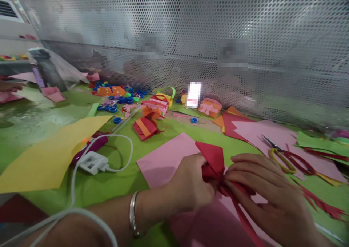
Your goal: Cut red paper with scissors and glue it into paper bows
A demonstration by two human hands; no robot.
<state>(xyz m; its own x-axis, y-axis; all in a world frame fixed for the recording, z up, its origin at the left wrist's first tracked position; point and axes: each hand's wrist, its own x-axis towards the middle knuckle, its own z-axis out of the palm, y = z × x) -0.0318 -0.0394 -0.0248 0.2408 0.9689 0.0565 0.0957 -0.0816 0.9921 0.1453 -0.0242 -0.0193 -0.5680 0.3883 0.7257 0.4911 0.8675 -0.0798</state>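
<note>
My left hand [188, 185] and my right hand [267, 192] meet low in the middle of the view, both pinched on a red paper bow [214, 159]. The bow's upper wing fans up between the hands, and a red strip trails down to the right under my right palm. A silver bangle circles my left wrist. Beneath the hands lies a pink paper sheet [166, 159] on the green table [122, 181].
Scissors with red and yellow handles [289, 159] lie right of my hands on pink paper. A yellow sheet [51, 152] and a white charger with cable [94, 162] are at the left. Finished paper bows, orange pieces and blue rings are scattered before a perforated metal wall [245, 28].
</note>
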